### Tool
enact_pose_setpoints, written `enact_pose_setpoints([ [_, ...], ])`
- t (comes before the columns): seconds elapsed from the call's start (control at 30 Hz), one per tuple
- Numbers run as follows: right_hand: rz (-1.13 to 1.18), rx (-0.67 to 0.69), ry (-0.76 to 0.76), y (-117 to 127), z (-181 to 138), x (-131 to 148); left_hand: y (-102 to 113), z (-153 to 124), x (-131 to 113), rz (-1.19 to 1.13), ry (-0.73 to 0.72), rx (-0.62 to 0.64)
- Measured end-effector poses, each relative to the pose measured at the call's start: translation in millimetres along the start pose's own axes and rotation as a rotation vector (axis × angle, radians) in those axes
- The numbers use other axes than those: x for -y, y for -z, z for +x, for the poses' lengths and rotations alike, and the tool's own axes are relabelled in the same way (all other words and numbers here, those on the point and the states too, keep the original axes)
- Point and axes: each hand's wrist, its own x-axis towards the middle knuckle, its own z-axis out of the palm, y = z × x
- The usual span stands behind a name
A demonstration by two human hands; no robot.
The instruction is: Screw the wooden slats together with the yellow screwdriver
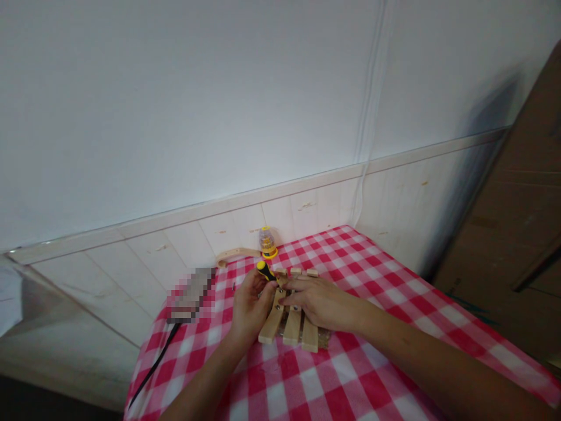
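A small screwdriver (265, 271) with a yellow-and-black handle stands tilted in my left hand (250, 304), whose fingers close around it. Its tip is hidden near my right fingertips. Under both hands lies a wooden slatted piece (291, 333) with several pale slats side by side and dark screw heads on the left slats. My right hand (322, 301) rests across the slats from the right, fingers stretched toward the screwdriver and apart from one another. Something translucent or brownish shows beneath the slats.
A red-and-white checked cloth (372, 362) covers the table, which meets the wall at the back. Behind my hands stand a yellow-capped bit container (268, 242) and a curved wooden piece (236, 255). On the left lies a blurred-out object (193, 295) with a black cord; cardboard (504, 234) leans at right.
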Motion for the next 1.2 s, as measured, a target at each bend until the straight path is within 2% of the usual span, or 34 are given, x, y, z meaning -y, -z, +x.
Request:
enact_pose_setpoints([
  [0.1, -0.029, 0.019, 0.067, 0.8, 0.4, -0.2, -0.8, -0.5, -1.1, -0.017, 0.001, -0.026],
  [0.27, -0.080, 0.019, 0.119, 1.9, 0.7, -1.4, 1.9, 0.4, -8.5, -0.035, -0.016, -0.202],
  [0.33, -0.099, 0.022, 0.131, 2.2, 0.7, -1.6, 5.0, 0.8, -13.1, -0.020, -0.026, -0.224],
  [0.6, -0.100, 0.037, 0.107, 6.5, 0.0, 4.5, 8.4, -4.5, -18.9, 0.029, -0.039, -0.132],
  [1.2, -0.103, 0.047, 0.069, 4.1, 0.6, 2.4, 8.9, -9.3, -6.5, 0.078, -0.098, -0.083],
])
